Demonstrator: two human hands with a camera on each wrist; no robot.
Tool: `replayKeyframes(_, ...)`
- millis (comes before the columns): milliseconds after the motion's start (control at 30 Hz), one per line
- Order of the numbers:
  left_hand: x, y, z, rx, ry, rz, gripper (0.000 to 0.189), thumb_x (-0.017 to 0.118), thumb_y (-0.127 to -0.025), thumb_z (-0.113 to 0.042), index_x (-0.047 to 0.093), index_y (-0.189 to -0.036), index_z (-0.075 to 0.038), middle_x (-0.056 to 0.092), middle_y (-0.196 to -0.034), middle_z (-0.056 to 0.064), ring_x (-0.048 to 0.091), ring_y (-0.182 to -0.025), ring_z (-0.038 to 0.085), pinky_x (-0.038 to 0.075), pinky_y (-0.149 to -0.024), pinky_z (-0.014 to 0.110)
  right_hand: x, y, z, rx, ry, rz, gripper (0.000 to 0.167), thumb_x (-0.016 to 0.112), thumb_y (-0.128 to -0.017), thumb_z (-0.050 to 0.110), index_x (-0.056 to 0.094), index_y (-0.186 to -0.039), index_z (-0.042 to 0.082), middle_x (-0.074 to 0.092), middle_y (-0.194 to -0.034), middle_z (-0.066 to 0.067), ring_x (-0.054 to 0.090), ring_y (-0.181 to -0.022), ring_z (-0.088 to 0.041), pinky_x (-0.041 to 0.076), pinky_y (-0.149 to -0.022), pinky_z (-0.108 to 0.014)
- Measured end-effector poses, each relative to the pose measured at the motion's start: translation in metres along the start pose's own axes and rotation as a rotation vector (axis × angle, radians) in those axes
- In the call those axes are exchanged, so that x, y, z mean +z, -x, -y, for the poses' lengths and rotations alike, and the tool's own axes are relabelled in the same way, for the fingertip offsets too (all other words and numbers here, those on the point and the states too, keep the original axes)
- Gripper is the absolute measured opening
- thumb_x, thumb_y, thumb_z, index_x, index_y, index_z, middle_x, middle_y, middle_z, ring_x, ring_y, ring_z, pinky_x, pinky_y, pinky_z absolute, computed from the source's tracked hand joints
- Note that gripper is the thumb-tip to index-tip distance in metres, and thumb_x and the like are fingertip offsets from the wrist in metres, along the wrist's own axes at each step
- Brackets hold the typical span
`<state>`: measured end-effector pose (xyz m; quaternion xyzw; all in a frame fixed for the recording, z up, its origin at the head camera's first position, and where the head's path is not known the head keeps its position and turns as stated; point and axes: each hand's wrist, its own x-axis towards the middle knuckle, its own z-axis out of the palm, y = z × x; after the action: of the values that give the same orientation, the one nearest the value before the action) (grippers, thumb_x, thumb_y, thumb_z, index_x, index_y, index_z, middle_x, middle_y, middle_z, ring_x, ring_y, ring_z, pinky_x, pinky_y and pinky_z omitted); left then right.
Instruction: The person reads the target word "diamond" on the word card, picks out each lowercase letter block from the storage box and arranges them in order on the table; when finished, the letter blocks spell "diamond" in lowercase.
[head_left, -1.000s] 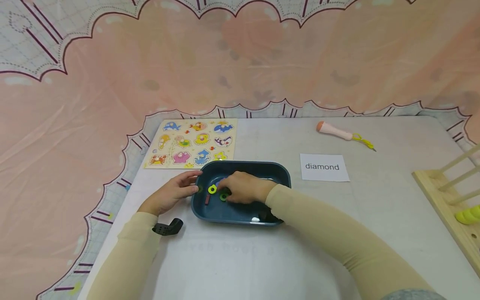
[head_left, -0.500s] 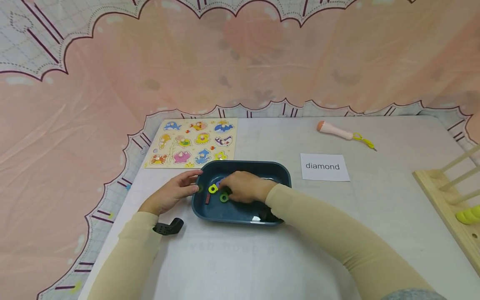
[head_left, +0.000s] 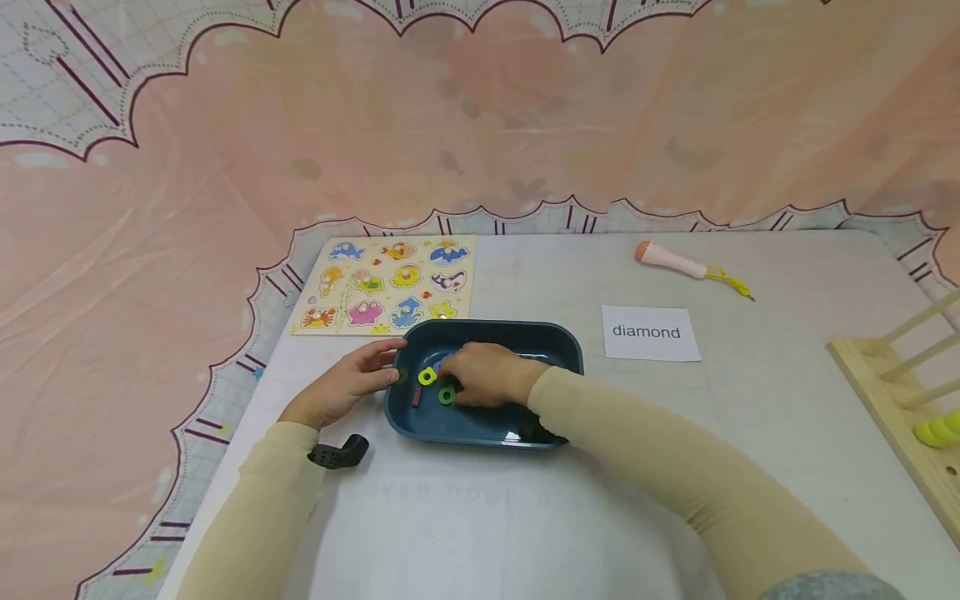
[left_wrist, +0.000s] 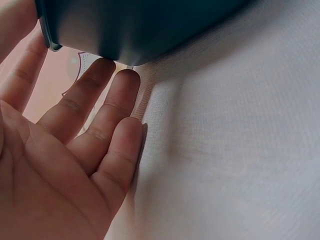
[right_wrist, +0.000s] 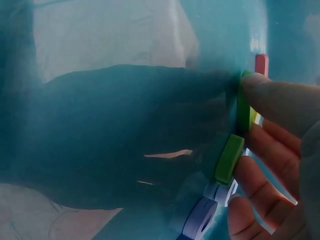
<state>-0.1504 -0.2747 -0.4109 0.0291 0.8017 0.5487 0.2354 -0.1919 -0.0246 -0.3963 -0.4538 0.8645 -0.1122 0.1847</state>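
Observation:
My right hand point(head_left: 491, 375) reaches down into a dark blue tray point(head_left: 480, 437). In the right wrist view its thumb and index finger sit at either end of a green ring-shaped piece point(right_wrist: 243, 107). Another green piece point(right_wrist: 230, 160) and a purple piece point(right_wrist: 200, 219) are beside the other fingers. A yellow ring-shaped piece point(head_left: 427, 376) and a thin red bar point(head_left: 417, 397) lie left of that hand. At the tray's left end, my left hand point(head_left: 341, 383) has its fingers loosely extended, fingertips right at the outer wall. The palm covers part of what the right hand touches.
Behind the tray lies a sea-animal puzzle board point(head_left: 386, 287). A card reading "diamond" point(head_left: 649, 333) and a pink stick with a yellow cord point(head_left: 671, 260) are at the right. A wooden peg stand point(head_left: 892, 417) is at the right edge, and a black strap point(head_left: 339, 452) near the left wrist.
The right fingers stay among the pieces, and the green ring-shaped piece shifts slightly beside the thumb. The left hand keeps its place at the tray's end.

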Motion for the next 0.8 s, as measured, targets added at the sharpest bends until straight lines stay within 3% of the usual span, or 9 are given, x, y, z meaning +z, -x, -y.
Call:
replayKeyframes(367,0.0,0.0,0.0,-0.005,-0.003,-0.004,0.062,0.062,-0.101,-0.024,0.033,-0.155,-0.009,0.029,-0.158,0.025,0.025,-0.145,0.045,0.025,-0.112,0.063,-0.003,0.001,-0.004,-0.005,0.009,-0.011,0.037,0.069,-0.096,0.026,0.067,-0.132,0.015,0.069,-0.121,0.0,0.06,-0.101,-0.012,0.048,-0.099,-0.031)
replayKeyframes(800,0.0,0.0,0.001,-0.004,0.002,-0.005,0.062,0.061,-0.102,-0.024,0.033,-0.155,-0.009,0.029,-0.158,0.025,0.025,-0.145,0.045,0.023,-0.113,0.064,-0.036,0.033,-0.003,0.046,-0.012,-0.07,0.037,0.07,-0.096,0.027,0.068,-0.131,0.015,0.067,-0.126,-0.001,0.058,-0.113,-0.018,0.045,-0.104,-0.036)
